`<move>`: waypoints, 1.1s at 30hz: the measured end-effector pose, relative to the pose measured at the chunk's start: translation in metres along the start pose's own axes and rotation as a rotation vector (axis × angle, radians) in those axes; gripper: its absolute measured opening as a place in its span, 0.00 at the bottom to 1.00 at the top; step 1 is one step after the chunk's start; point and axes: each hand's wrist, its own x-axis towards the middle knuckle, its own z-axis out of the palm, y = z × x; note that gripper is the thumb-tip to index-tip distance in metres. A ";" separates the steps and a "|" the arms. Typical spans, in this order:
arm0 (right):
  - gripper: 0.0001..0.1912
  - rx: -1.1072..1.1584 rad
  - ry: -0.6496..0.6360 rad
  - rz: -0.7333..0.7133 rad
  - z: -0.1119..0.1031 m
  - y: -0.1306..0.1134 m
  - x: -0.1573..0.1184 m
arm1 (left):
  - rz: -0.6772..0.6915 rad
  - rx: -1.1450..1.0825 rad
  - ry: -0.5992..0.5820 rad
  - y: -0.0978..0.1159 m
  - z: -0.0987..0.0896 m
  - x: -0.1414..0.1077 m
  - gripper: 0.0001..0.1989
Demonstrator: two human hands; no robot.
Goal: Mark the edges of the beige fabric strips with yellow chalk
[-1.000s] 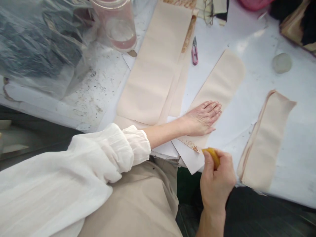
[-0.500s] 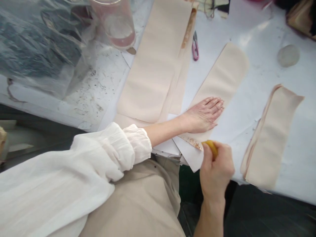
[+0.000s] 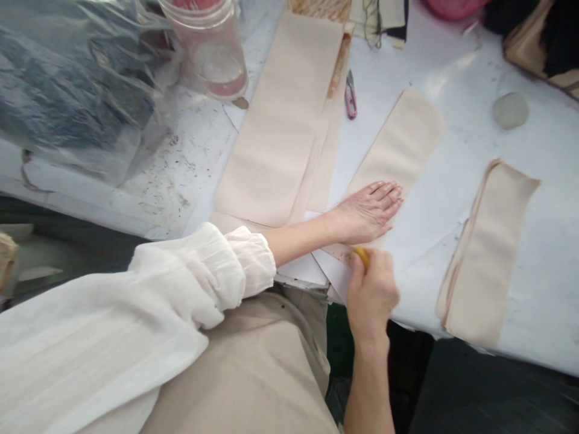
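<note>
Most of the yellow piece (image 3: 362, 255) is hidden in the right hand (image 3: 371, 289), whose fingers are closed around it, so its full shape cannot be told. It is at the near end of the pale beige strip (image 3: 402, 132), by a narrow band with brownish marks, though whether it touches the strip is hard to make out. The left hand (image 3: 368, 211) lies open and flat across the strip, fingers nearly straight, covering its lower middle. A pink object (image 3: 455, 6) is cut off by the top edge, and so is the clear jar (image 3: 217, 66).

The jar is pinkish, with something reddish at its mouth; what lies lower down is unclear. Left of it, a crinkled clear plastic bag (image 3: 76, 84) holds dark bluish material, cut off at the left.

The strip is smooth, with a rounded far end, and lies slanted on the white tabletop (image 3: 552, 241) between broader beige pieces (image 3: 280, 120) and a stack of beige strips (image 3: 491, 259). Pink-handled snips (image 3: 350, 96) lie near the broader pieces
</note>
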 end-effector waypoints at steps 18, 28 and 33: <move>0.19 -0.101 -0.088 0.035 0.011 -0.008 -0.018 | 0.102 -0.039 0.029 -0.010 -0.004 -0.003 0.30; 0.14 0.043 0.023 -0.004 -0.007 -0.004 0.001 | 0.077 -0.087 -0.010 -0.012 -0.004 0.002 0.32; 0.19 -0.039 -0.152 0.037 0.003 -0.006 -0.022 | 0.088 -0.079 -0.001 -0.012 -0.005 0.001 0.32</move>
